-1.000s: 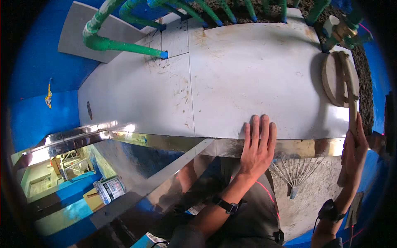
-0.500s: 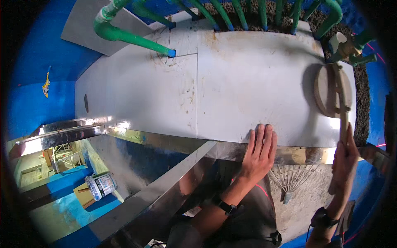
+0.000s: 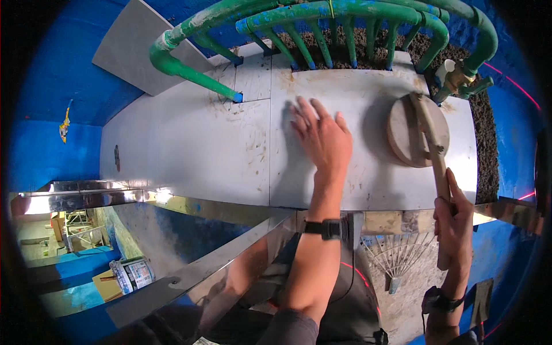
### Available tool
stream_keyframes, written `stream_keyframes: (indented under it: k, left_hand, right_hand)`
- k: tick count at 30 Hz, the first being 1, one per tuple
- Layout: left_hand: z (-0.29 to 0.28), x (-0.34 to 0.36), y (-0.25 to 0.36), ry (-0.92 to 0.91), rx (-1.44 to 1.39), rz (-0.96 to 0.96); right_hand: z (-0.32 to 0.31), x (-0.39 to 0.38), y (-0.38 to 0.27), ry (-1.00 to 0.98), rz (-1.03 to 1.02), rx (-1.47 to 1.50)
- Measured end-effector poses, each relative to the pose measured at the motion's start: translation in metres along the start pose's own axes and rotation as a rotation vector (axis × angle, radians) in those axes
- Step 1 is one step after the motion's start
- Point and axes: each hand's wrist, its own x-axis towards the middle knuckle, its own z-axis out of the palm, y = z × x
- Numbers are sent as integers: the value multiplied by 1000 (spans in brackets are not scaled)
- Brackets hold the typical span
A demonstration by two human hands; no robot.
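Note:
My left hand [image 3: 322, 138] reaches over a white tile panel [image 3: 227, 155], fingers spread and empty near the seam between two panels; I cannot tell whether the fingertips touch it. My right hand [image 3: 454, 224] grips the long wooden handle [image 3: 440, 175] of a tool with a round, flat disc [image 3: 402, 132]. The disc lies on the right part of the white surface, close to a brass valve [image 3: 460, 77] among green pipes.
Green pipes [image 3: 284, 17] rise through the tiles and a dark mortar strip [image 3: 487, 152]. A grey board [image 3: 135, 49] leans against the blue wall at back left. A shiny metal beam [image 3: 224, 264] runs below the front edge, with a bucket [image 3: 132, 276] at lower left.
My left hand has moved from the panel's front edge forward and left toward the pipes. The round tool and my right hand have shifted left from the panel's right edge.

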Motion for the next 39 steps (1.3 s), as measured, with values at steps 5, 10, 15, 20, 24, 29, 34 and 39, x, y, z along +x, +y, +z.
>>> stream_keyframes:
  k: [5,10,15,20,24,29,34,39]
  left_hand:
    - [24,17,-29,75,224,-178]
    - [26,12,-22,9,248,-230]
    - [18,10,-29,5,276,-237]
    - [19,8,-24,-6,259,-246]
    - [15,2,-32,0,281,-245]
    - [12,3,-27,2,297,-259]
    - [21,-1,-27,54,292,-271]
    - [24,26,-14,43,261,-334]
  right_hand:
    - [23,10,-37,82,-152,54]
    - [45,49,-10,-88,-205,26]
    - [36,38,-54,-130,-99,29]
    - [62,55,-27,-74,-214,59]
    - [45,46,-55,-167,-83,22]
    - [53,41,-37,-27,-175,41]
    - [55,46,-33,-143,-134,27]
    - [52,53,-26,-120,-187,-18]
